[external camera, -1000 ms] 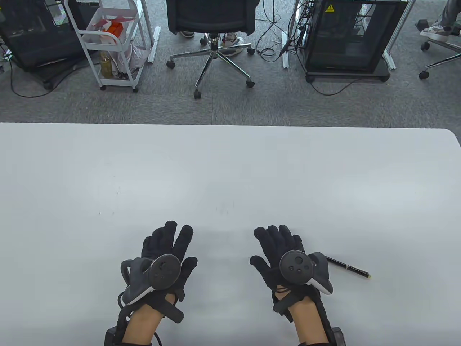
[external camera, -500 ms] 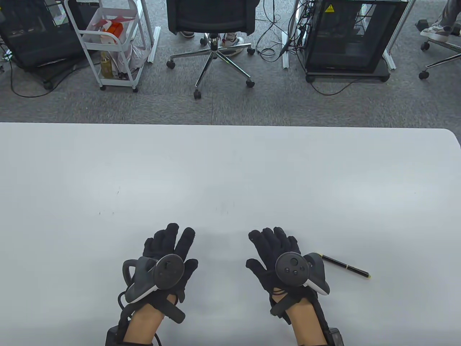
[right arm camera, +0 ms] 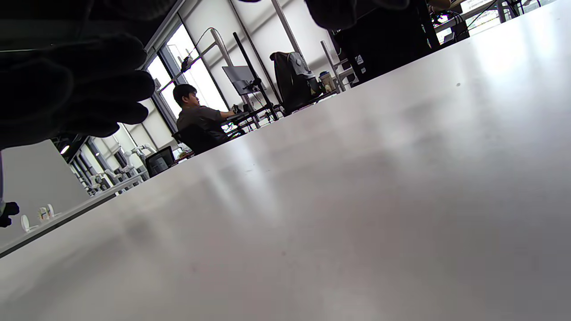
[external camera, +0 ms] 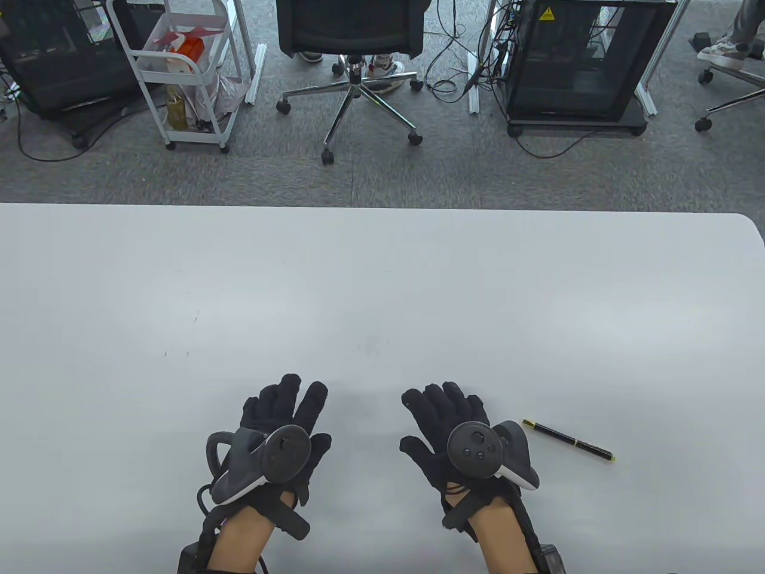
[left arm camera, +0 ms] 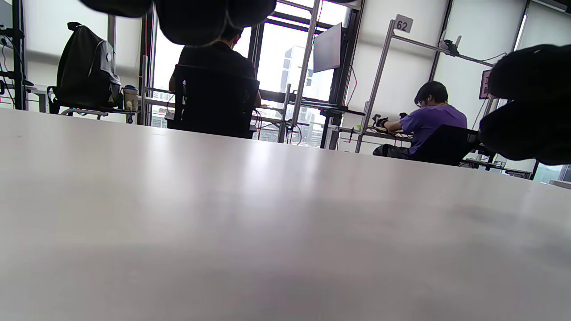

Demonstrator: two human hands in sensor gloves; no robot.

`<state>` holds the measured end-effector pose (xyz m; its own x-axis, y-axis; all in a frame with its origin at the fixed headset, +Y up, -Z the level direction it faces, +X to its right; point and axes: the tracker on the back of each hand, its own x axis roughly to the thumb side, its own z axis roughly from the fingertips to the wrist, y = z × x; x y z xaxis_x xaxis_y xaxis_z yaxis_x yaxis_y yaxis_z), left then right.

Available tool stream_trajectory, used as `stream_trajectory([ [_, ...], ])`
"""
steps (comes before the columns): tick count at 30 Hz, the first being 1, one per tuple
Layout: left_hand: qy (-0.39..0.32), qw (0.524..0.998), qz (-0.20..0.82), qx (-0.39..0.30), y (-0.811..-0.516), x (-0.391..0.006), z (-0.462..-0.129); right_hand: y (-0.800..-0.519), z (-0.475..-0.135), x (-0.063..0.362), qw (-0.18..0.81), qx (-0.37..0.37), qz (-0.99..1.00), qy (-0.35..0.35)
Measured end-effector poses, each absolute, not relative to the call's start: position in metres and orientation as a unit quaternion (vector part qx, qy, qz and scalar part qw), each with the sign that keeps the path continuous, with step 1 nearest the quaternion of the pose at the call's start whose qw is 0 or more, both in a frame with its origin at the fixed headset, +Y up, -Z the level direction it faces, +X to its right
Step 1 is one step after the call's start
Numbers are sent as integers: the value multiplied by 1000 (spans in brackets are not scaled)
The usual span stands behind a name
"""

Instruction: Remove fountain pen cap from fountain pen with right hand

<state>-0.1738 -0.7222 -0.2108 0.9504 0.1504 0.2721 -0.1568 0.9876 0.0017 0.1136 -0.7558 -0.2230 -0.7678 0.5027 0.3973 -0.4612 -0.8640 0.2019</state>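
Observation:
A black fountain pen [external camera: 568,440] with gold trim lies on the white table [external camera: 382,287], capped, just right of my right hand [external camera: 445,418]. The pen touches neither hand. My right hand is held flat and open over the table, fingers spread, holding nothing. My left hand [external camera: 284,412] is likewise flat and open to the left, empty. In the left wrist view gloved fingertips [left arm camera: 200,18] hang above bare table. In the right wrist view gloved fingers [right arm camera: 67,84] hover over bare table. The pen shows in neither wrist view.
The table's far edge [external camera: 382,206] borders a carpeted floor with an office chair [external camera: 352,54], a white cart [external camera: 185,72] and black cabinets [external camera: 577,60].
My right hand has slid left and a little toward me, uncovering the pen's left end. My left hand has shifted slightly right. The pen has not moved.

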Motion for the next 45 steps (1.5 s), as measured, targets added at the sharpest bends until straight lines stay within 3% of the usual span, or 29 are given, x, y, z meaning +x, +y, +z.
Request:
stream_trajectory([
  [14, -137, 987, 78, 6, -725, -174, -214, -747, -227, 125, 248, 212, 945, 28],
  [20, -139, 987, 79, 5, -726, -174, -214, -738, -232, 151, 237, 166, 957, -7],
  [36, -147, 985, 86, 3, -726, -174, -212, -745, -232, 244, 188, -61, 980, -22],
  [45, -158, 984, 78, 1, -727, -170, -212, -763, -228, 274, 173, -174, 968, 46],
])
